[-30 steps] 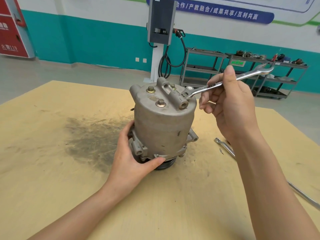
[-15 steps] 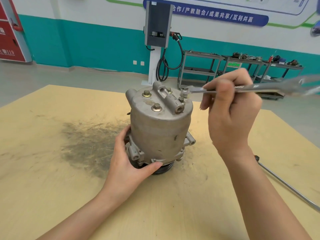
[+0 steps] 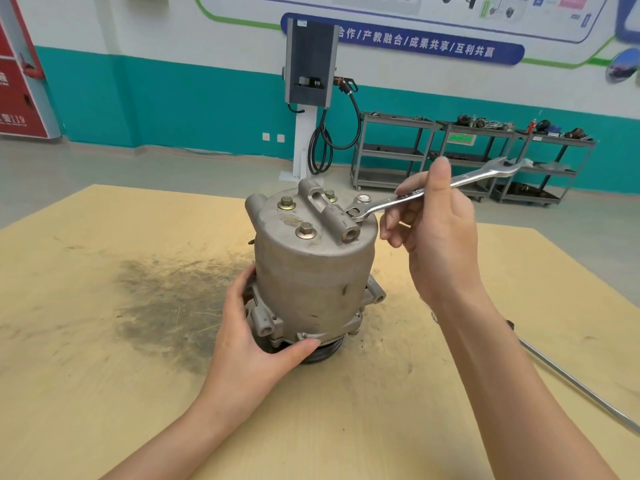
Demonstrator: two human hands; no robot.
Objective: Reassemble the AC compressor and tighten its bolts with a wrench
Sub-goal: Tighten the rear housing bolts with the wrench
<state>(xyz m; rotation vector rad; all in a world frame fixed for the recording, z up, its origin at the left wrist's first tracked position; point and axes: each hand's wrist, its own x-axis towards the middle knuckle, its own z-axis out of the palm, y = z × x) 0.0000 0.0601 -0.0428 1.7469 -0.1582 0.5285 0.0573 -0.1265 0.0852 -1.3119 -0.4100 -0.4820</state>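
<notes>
We're in an automotive training workshop here: an AC compressor stands upright on a bare plywood workbench smudged with a dark grease stain, a combination wrench up at its top. Behind, a grey concrete floor runs to a teal-and-white wall carrying a blue banner of Chinese characters and diagram posters. A post-mounted charging unit with a coiled black cable stands there, beside grey metal shelving carts loaded with car parts, and a red cabinet at far left
</notes>
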